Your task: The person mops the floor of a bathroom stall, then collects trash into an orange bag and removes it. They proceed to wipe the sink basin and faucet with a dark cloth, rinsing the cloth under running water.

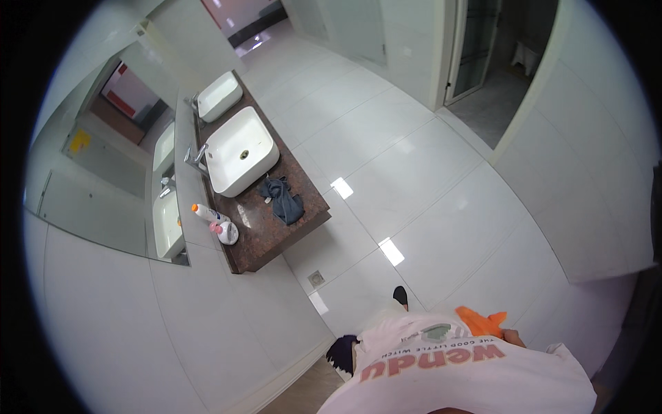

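- Where the orange cloth appears, at the lower right of the frame just beyond the white shirt, its loose end spreads toward the upper left.
- The right hand, partly hidden by the shirt, appears closed on the cloth's edge; gathering the loose end into the palm would probably give a surer hold.
- The left hand cannot be made out; whether it is open or closed cannot be told.
- A dark, ragged-edged item shows at lower centre; keeping the 2 articles apart seems prudent.
- 1 dark shoe stands on the glossy tiled floor; short, level steps would suit such a surface.
- At centre left, the brown counter bears a crumpled grey-blue cloth, 2 bottles near the wall and 2 white basins; any reach there should clear the bottles.
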